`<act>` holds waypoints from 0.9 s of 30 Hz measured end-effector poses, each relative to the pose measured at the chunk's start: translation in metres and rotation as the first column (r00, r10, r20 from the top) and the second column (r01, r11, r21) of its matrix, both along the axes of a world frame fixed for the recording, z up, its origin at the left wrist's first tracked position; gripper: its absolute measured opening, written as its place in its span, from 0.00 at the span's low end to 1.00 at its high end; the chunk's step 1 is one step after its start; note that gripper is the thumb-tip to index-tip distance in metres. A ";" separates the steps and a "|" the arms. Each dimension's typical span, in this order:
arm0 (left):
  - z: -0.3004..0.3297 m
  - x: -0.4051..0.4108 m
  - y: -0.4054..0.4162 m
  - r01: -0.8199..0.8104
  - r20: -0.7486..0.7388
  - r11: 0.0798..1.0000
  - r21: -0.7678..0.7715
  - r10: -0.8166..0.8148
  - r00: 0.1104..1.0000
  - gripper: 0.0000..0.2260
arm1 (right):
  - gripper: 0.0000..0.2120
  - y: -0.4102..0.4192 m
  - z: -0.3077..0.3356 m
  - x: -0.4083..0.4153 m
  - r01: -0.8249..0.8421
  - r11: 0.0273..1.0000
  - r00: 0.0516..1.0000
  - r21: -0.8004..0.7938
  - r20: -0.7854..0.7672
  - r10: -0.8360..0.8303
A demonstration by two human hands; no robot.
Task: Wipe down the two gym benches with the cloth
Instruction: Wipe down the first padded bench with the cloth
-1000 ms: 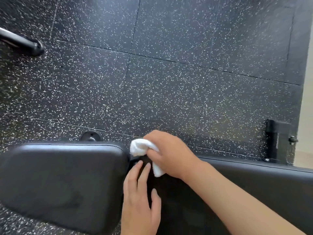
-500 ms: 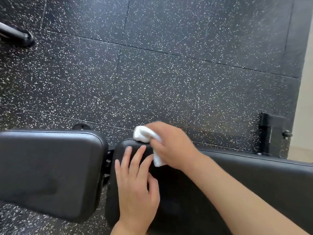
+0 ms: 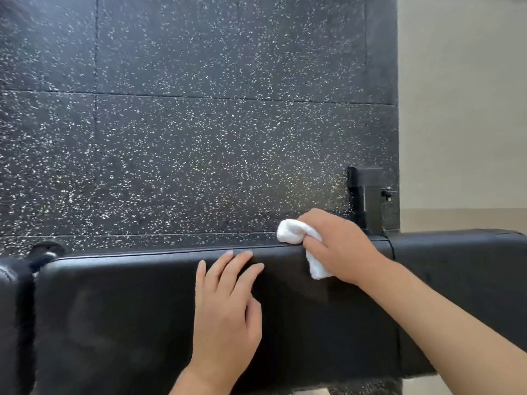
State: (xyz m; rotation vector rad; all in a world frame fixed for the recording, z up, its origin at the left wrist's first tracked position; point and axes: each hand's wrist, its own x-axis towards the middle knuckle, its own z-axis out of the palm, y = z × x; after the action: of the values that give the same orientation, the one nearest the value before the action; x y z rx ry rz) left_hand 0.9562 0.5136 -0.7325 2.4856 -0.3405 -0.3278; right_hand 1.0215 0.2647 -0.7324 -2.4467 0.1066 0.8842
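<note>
**gymrat_09:** ok, head view only. What's on the bench?

**mopguy:** Long black padded vinyl bench surface (image 3: 128, 315) runs across the bottom of the shot. The right hand (image 3: 340, 246) is up at its far edge with a small bunched-up white cloth (image 3: 293, 233) in it. The grip is clenched round the cloth: fingers curled over it, one lump sticking out left of the knuckles, and a tail hanging below the hand onto the pad top.

**gymrat_09:** and the other hand?

**mopguy:** The left hand (image 3: 228, 312) lies flat on the same pad, palm down, fingers spread and pointing at the far edge. Grip released, holding nothing. It sits just left of the cloth hand, near but not touching.

**gymrat_09:** is that one pad or several?

**mopguy:** There's a seam right of the cloth hand, then another black padded section (image 3: 462, 269) goes on to the right edge. At far left a gap, and a sliver of a third black pad (image 3: 12, 309), with a round black metal knob (image 3: 47, 250) poking up behind the gap.

**gymrat_09:** background?

**mopguy:** Black speckled rubber tile floor (image 3: 199, 124) fills the top, a beige floor strip (image 3: 462, 109) down the right side, and a black metal bench foot (image 3: 366, 195) stands on the rubber just beyond the cloth hand.
</note>
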 end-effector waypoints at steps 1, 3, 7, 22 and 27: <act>0.000 -0.004 -0.014 0.013 -0.011 1.000 -0.005 -0.013 1.000 0.20 | 0.07 -0.025 0.002 -0.008 0.028 0.999 1.000 -0.029 0.010 -0.028; 0.001 -0.010 -0.036 0.032 -0.022 0.999 -0.003 -0.032 0.999 0.20 | 0.03 -0.055 0.007 -0.019 0.073 0.996 0.997 -0.044 0.043 -0.071; 0.000 -0.015 -0.055 0.006 0.000 0.998 0.055 -0.006 1.000 0.20 | 0.02 -0.044 0.007 -0.022 0.074 0.997 0.987 -0.016 0.146 -0.071; 0.002 -0.013 -0.061 0.047 -0.009 0.986 0.162 -0.046 0.999 0.16 | 0.06 -0.040 -0.011 -0.024 0.055 0.998 0.973 -0.018 0.224 -0.050; 0.000 -0.012 -0.037 0.050 0.000 0.989 0.139 -0.050 0.999 0.17 | 0.05 -0.047 -0.007 -0.028 0.087 0.995 0.975 -0.049 0.210 -0.075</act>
State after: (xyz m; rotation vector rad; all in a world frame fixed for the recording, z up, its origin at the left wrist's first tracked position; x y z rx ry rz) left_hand 0.9444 0.4768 -0.7329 2.6179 -0.3943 -0.3794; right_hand 0.9930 0.2177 -0.7391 -2.5532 0.1570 0.5939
